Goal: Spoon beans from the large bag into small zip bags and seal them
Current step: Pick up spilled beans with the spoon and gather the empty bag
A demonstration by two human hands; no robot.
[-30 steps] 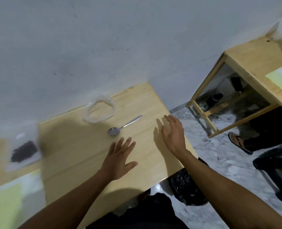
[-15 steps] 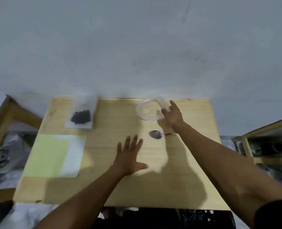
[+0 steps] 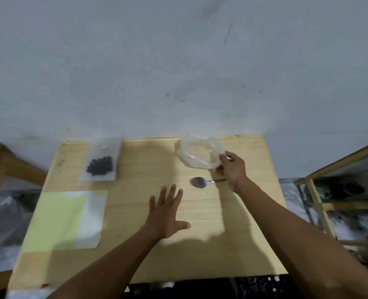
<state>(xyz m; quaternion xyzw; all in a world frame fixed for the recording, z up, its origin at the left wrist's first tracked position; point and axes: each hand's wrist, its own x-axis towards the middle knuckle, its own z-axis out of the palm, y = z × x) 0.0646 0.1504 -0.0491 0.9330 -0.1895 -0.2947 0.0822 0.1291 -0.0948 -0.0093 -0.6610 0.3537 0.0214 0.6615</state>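
Note:
A crumpled clear plastic bag (image 3: 198, 154) lies at the far middle-right of the wooden table (image 3: 200, 251). My right hand (image 3: 232, 167) pinches its near right edge with thumb and fingers. A metal spoon (image 3: 202, 181) lies just in front of the bag, its handle running under my right wrist. A small zip bag (image 3: 101, 162) with dark beans inside lies flat at the far left. My left hand (image 3: 168, 212) rests open and flat, fingers spread, on the middle of the table.
A pale green and white sheet (image 3: 64, 221) lies on the left part of the table. The table stands against a grey wall (image 3: 178, 72). Wooden furniture frames stand at the left (image 3: 3, 165) and right (image 3: 329, 186).
The view swung left and settled on the table. My right hand reached to the far bag and closed its fingers on the bag's edge. My left hand stayed flat on the table.

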